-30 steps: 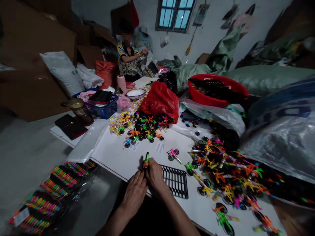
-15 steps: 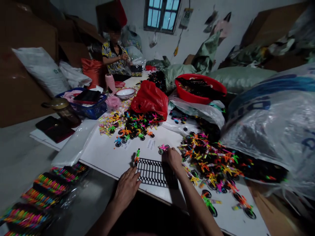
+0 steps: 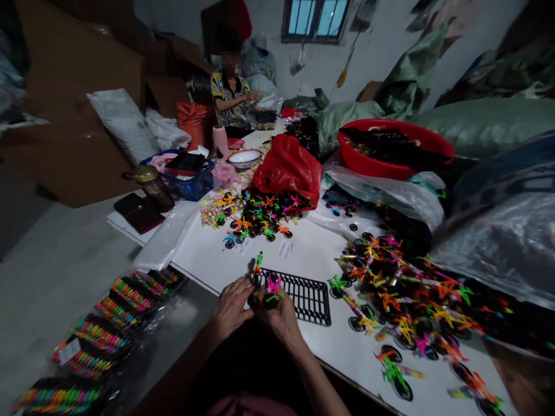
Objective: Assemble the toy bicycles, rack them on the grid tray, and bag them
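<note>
My right hand (image 3: 281, 318) is closed on small plastic toy bicycles, a pink toy bicycle (image 3: 274, 283) and a green one (image 3: 274, 298), held over the left part of a black slotted rack (image 3: 310, 296). My left hand (image 3: 232, 306) is at the rack's left end, fingers curled close to the right hand's fingertips; dark parts between the hands hide what it grips. An orange and green toy bicycle (image 3: 259, 266) stands upright at the rack's left end. The rack's other visible slots hold nothing.
Loose toy bicycles (image 3: 399, 294) are heaped on the right, more (image 3: 264, 214) by a red bag (image 3: 288, 173). A red basin (image 3: 381, 167) and blue basket (image 3: 191, 182) stand behind. Filled packs (image 3: 104, 335) lie lower left. Another person (image 3: 232, 98) works at the far end.
My right hand has come from the rack's far right side to its left end, bringing the pink and green toy bicycles beside my left hand. The view has turned, shifting the scene rightward.
</note>
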